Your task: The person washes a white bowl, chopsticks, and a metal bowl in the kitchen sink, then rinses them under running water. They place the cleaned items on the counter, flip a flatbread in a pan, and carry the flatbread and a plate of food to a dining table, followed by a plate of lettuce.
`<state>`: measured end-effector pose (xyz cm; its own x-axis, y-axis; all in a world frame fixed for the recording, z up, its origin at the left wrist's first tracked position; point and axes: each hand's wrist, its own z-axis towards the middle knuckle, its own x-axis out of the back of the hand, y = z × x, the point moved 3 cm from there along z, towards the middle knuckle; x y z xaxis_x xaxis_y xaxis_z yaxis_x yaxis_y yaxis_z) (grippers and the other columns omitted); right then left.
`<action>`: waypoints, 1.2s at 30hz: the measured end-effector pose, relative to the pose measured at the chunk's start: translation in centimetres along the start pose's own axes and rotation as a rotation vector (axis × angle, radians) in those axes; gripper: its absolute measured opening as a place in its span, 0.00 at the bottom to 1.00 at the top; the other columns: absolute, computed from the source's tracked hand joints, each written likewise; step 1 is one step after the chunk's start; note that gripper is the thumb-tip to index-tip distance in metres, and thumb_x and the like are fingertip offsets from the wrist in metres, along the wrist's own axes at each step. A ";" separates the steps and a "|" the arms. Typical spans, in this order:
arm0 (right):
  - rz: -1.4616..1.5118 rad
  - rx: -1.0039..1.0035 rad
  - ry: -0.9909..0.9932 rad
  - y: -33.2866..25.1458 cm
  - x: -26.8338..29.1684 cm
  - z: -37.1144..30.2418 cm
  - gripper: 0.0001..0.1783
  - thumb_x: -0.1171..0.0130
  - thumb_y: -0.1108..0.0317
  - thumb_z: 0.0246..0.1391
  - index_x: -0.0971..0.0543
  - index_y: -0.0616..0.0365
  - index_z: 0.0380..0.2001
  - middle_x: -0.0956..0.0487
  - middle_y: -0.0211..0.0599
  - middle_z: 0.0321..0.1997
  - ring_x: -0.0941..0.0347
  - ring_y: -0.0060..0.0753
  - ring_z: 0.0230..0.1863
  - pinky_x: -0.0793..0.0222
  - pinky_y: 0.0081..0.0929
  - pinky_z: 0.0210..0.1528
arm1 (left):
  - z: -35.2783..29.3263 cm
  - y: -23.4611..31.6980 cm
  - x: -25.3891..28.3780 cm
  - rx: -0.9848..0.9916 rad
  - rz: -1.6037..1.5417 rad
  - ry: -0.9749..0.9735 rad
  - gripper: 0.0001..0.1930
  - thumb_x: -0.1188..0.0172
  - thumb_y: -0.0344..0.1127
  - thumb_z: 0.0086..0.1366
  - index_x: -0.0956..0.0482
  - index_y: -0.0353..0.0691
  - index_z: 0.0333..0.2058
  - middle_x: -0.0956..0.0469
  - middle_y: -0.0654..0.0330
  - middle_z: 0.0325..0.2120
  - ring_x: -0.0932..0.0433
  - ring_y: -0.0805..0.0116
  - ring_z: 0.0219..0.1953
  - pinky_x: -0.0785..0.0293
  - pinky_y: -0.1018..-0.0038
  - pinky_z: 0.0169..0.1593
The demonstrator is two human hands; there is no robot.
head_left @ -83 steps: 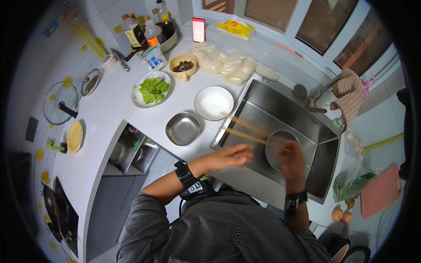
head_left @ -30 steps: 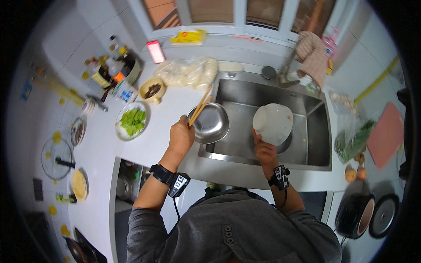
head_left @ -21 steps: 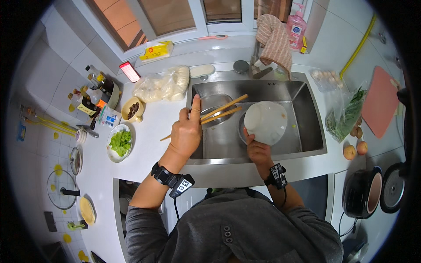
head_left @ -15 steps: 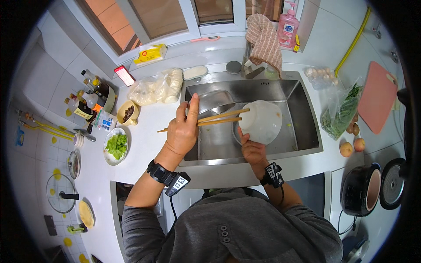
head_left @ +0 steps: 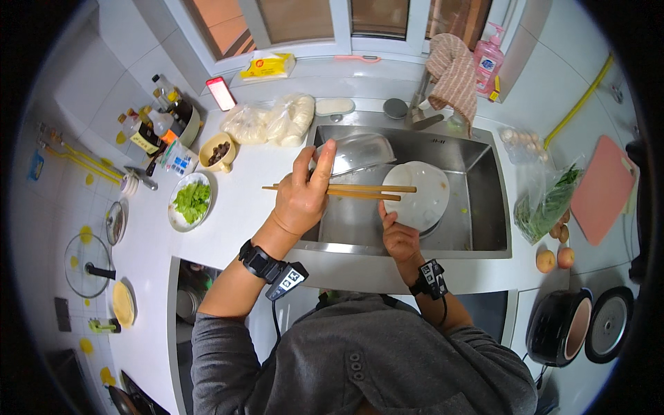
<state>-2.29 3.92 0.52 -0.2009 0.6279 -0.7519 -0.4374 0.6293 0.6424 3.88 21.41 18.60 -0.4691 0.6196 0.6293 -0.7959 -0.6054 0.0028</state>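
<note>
Metal bowl (head_left: 365, 152) up over back-left of sink (head_left: 453, 238), tipped, in L hand (head_left: 302, 194); 2.8 s ago it sat on the counter (head_left: 256, 183). L hand, bare then, now grips the bowl's near side plus a pair of chopsticks (head_left: 373, 188), index finger straight out along the bowl. Chopsticks were in R hand 2.8 s ago; now nearly level, pointing R, tips in front of white bowl (head_left: 422, 200), vs. slanting up a bit 0.5 s ago.

White bowl also off the counter since 2.8 s ago: R hand (head_left: 401, 242) has it by the lower-L edge, tilted over the sink, approx. same pose as 0.5 s ago.

L of sink, unchanged: bags (head_left: 290, 117) w/ pale contents, yellow bowl (head_left: 223, 164) w/ dark bits, plate w/ lettuce (head_left: 192, 200). R side: bag of greens (head_left: 550, 207), pink cutting board (head_left: 605, 190) and rice cooker (head_left: 553, 328), lid up. Towel (head_left: 449, 76) hangs over the tap, pink soap bottle (head_left: 487, 62) just beside.
</note>
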 end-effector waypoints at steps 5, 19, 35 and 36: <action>-0.114 0.005 0.098 0.2 0.6 0.6 0.29 0.56 0.56 0.52 0.43 0.67 0.51 0.30 0.63 0.39 0.35 0.18 0.12 0.40 0.11 0.09 | -1.3 -2.7 0.8 0.338 -0.140 0.122 0.30 0.52 0.19 0.46 0.40 0.36 0.52 0.30 0.46 0.32 0.28 0.52 0.29 0.28 0.69 0.28; -1.936 0.133 0.831 3.7 5.2 12.4 0.18 0.59 0.75 0.45 0.39 0.75 0.41 0.27 0.50 0.25 0.27 0.33 0.19 0.32 0.23 0.15 | -13.9 -13.4 6.8 1.574 -1.029 0.391 0.03 0.56 0.22 0.54 0.37 0.32 0.29 0.39 0.63 0.11 0.42 0.76 0.05 0.47 0.79 0.06; -2.414 0.057 0.896 6.3 10.6 19.4 0.21 0.52 0.63 0.50 0.36 0.70 0.42 0.25 0.46 0.27 0.25 0.33 0.23 0.30 0.22 0.19 | -21.4 -16.2 9.3 1.718 -1.028 0.382 0.06 0.53 0.24 0.53 0.35 0.30 0.32 0.38 0.65 0.10 0.40 0.76 0.05 0.44 0.80 0.08; -2.771 0.257 0.786 6.4 9.6 19.6 0.22 0.51 0.61 0.50 0.35 0.69 0.42 0.25 0.43 0.27 0.26 0.31 0.23 0.31 0.21 0.20 | -21.4 -16.2 9.0 1.741 -1.010 0.356 0.07 0.53 0.24 0.53 0.35 0.30 0.32 0.38 0.65 0.10 0.40 0.76 0.05 0.44 0.80 0.08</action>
<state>10.15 22.93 0.33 0.0682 -0.8254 0.5604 -0.1274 -0.5643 -0.8157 4.37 47.53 7.62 -0.3969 0.8913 -0.2194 0.2620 0.3391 0.9035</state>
